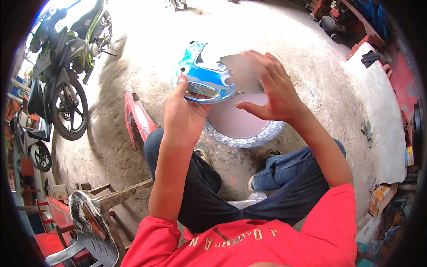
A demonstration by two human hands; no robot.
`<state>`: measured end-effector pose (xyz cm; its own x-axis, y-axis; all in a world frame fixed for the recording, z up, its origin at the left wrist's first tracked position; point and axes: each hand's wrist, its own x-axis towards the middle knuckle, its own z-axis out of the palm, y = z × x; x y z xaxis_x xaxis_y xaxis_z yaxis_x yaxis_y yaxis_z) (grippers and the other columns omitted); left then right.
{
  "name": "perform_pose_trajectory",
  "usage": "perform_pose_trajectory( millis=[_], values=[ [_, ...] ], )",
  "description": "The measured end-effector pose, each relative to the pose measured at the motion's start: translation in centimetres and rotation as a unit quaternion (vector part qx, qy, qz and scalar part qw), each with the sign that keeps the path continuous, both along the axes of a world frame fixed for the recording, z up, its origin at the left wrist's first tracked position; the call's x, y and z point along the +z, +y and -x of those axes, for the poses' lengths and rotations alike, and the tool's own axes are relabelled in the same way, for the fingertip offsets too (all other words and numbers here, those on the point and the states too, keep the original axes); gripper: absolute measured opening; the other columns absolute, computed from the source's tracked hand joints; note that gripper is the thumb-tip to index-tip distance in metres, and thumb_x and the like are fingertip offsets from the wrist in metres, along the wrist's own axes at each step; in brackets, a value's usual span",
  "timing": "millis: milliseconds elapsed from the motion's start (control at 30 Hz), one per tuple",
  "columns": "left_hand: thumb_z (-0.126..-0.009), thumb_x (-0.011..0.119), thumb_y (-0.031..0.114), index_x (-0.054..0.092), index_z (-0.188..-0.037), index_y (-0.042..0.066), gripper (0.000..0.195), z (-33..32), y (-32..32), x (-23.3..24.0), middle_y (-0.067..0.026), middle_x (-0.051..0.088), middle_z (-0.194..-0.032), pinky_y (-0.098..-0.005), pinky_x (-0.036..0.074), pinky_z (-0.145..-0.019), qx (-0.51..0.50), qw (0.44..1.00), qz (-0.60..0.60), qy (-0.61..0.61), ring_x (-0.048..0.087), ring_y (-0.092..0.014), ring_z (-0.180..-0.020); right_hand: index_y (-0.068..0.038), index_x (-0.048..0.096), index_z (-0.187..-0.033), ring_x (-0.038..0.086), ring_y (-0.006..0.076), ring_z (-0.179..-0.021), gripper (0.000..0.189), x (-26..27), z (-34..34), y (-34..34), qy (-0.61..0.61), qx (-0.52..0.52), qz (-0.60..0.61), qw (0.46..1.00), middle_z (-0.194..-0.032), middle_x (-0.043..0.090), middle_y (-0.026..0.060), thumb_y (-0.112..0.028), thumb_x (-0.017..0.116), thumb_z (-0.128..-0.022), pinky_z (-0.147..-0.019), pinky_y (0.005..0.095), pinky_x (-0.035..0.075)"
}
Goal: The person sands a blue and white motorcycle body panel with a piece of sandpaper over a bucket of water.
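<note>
My left hand [185, 116] grips a glossy blue motorcycle body panel [206, 78] by its lower left edge, thumb on top. The panel has cut-outs and small holes, and it is held up off the floor. At its right side my right hand [273, 83] has its fingers over a thin grey-brown sheet [245, 75], perhaps sandpaper, blurred in part. The right thumb stands apart below the sheet. Under both hands sits a round basin [243, 142] with a whitened, tyre-like rim, holding cloudy pinkish water.
A red and white body panel [138, 115] lies on the concrete floor by my left knee. Motorcycles [63, 70] stand at the left. A worn wooden stool [100, 207] is near my left elbow. Along the right runs a pale ledge [383, 133] with a cardboard box [382, 198] nearby.
</note>
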<state>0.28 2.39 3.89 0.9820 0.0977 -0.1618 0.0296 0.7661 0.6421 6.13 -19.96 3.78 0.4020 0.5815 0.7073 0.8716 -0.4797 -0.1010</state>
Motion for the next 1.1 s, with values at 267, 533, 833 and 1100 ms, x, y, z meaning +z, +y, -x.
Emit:
perform_pose_trajectory(
  millis=[267, 533, 833, 1100],
  values=[
    [-0.112, 0.035, 0.03, 0.047, -0.135, 0.007, 0.035, -0.2, 0.3, -1.4, -0.0094, 0.061, -0.126, -0.0418, 0.056, -0.093, -0.017, 0.999, -0.021, 0.018, 0.065, -0.021, -0.112, -0.005, 0.051, -0.146, 0.054, 0.0304, -0.136, 0.059, -0.8, 0.7, 0.5, 0.03, 0.073, 0.131, 0.988, -0.145, 0.058, 0.0146, -0.024, 0.066, -0.093, -0.113, 0.0451, 0.044],
    [-0.112, 0.036, 0.03, 0.047, -0.135, 0.008, 0.034, -0.2, -0.5, -0.8, -0.0089, 0.061, -0.125, -0.0416, 0.056, -0.093, 0.047, 0.998, -0.04, 0.023, 0.064, -0.021, -0.111, 0.002, 0.061, -0.131, 0.063, 0.034, -0.121, 0.041, -1.5, -0.7, 0.4, 0.121, 0.068, 0.023, 0.99, -0.13, 0.065, 0.0223, -0.028, 0.053, -0.103, -0.105, 0.0439, 0.048],
    [-0.112, 0.037, 0.032, 0.047, -0.134, 0.007, 0.035, 0.0, -1.2, -1.1, -0.0095, 0.06, -0.126, -0.0432, 0.055, -0.094, 0.041, 0.998, -0.041, 0.01, 0.064, -0.022, -0.111, 0.004, 0.056, -0.137, 0.057, 0.0375, -0.13, 0.046, -1.8, 0.7, 1.0, 0.092, 0.02, 0.064, 0.994, -0.138, 0.059, 0.0242, -0.018, 0.06, -0.097, -0.113, 0.0458, 0.042],
    [-0.112, 0.036, 0.032, 0.048, -0.132, 0.005, 0.035, 0.1, -1.4, -1.2, -0.0112, 0.059, -0.127, -0.0449, 0.054, -0.096, 0.057, 0.996, -0.056, 0.031, 0.062, -0.023, -0.114, 0.007, 0.055, -0.137, 0.06, 0.0362, -0.127, 0.052, -3.0, -0.2, 1.4, 0.16, 0.0, 0.083, 0.984, -0.136, 0.06, 0.0263, -0.033, 0.05, -0.104, -0.112, 0.044, 0.043]
  ],
)
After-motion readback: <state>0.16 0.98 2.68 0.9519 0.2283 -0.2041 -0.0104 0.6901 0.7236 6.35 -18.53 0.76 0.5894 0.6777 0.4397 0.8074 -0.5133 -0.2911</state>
